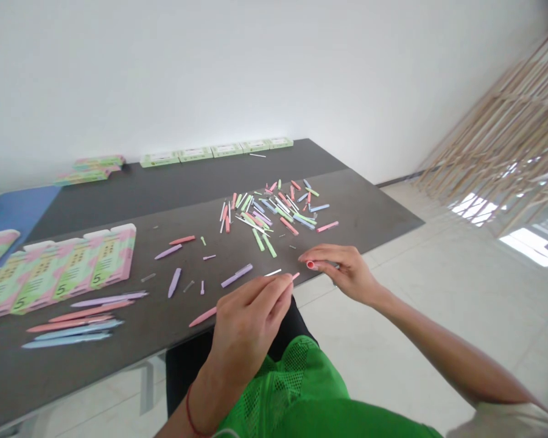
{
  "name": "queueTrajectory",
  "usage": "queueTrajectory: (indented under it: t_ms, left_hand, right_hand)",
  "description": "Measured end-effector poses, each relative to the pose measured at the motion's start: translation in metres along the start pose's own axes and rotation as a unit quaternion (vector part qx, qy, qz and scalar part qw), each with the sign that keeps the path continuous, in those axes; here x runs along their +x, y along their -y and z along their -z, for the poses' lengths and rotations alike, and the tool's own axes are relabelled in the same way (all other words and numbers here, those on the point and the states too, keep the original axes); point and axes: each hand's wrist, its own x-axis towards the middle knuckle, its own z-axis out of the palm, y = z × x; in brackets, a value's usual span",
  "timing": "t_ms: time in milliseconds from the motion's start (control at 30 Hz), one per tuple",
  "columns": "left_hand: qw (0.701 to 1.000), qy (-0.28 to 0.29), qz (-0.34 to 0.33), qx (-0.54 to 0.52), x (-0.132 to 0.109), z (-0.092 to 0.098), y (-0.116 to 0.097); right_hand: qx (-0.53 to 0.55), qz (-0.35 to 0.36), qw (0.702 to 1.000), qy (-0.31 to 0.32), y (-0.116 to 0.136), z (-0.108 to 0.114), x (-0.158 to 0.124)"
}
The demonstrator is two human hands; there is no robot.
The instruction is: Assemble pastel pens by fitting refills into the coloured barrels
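My left hand [251, 313] is closed in a pinch on a thin white refill [274, 272] with a small pink tip showing past the fingers. My right hand [340, 267] is closed around a short pink pen barrel [310, 264], its open end facing the left hand. Both hands hover at the near edge of the dark table [369, 213]. A pile of loose pastel pen parts [274, 210] lies just beyond them. A purple barrel [236, 275] and a pink part [203, 316] lie by my left hand.
Pink-and-green packs [64, 267] lie at the left with finished pastel pens [82, 316] in front of them. Green boxes [214, 150] line the far edge near the wall. Wooden slats [506, 134] lean at the right over a tiled floor.
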Motion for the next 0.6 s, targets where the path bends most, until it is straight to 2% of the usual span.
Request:
queueTrajectory:
  t_ms: [267,600]
  left_hand:
    - [1.000,-0.001,-0.006,-0.006,0.001,0.000,0.000]
    - [0.998,0.045,-0.024,0.023,0.000,-0.008,0.005]
  right_hand:
    - [0.010,0.018,1.000,0.004,0.003,-0.006,0.001]
    - [0.037,0.000,0.999,0.004,0.001,-0.012,-0.001]
